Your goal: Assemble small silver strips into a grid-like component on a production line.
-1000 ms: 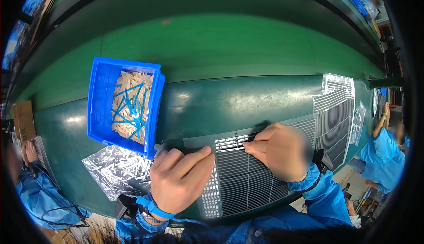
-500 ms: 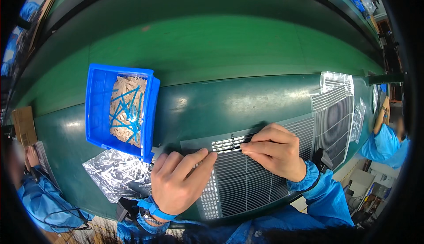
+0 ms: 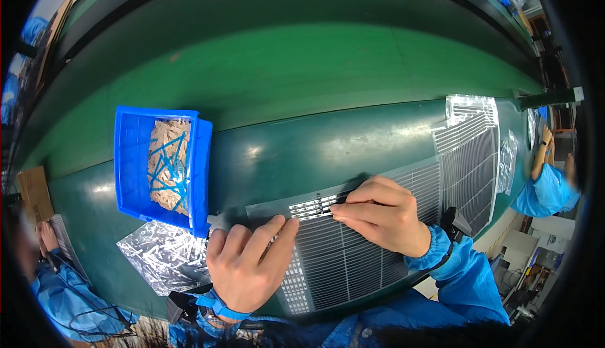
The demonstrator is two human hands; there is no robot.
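Observation:
A sheet of narrow dark strips (image 3: pixel 353 260) lies on the green table before me, with a column of small white pieces with dark marks (image 3: pixel 295 282) along its left side. Near its top left corner sit a few short white rows with dark dots (image 3: pixel 305 209). My left hand (image 3: pixel 249 269) rests at the sheet's left edge, fingers stretched out, index and thumb tips touching down beside these rows. At their right end my right hand (image 3: pixel 387 215) is closed in a pinch, thumb against index finger. Whatever is between those fingertips is too small to make out.
A blue bin (image 3: pixel 201 178) holds beige slips and blue strips. Below it lies a clear bag of silvery strips (image 3: pixel 164 256). More striped sheets (image 3: pixel 466 165) and a clear bag (image 3: pixel 506 162) lie at the right. Co-workers in blue sit at both sides; a cardboard box (image 3: pixel 35 193) stands far left.
The whole view has shifted slightly, so the bin sits lower and the sheets further left. Both hands keep nearly the same place on the sheet, with the right still pinching.

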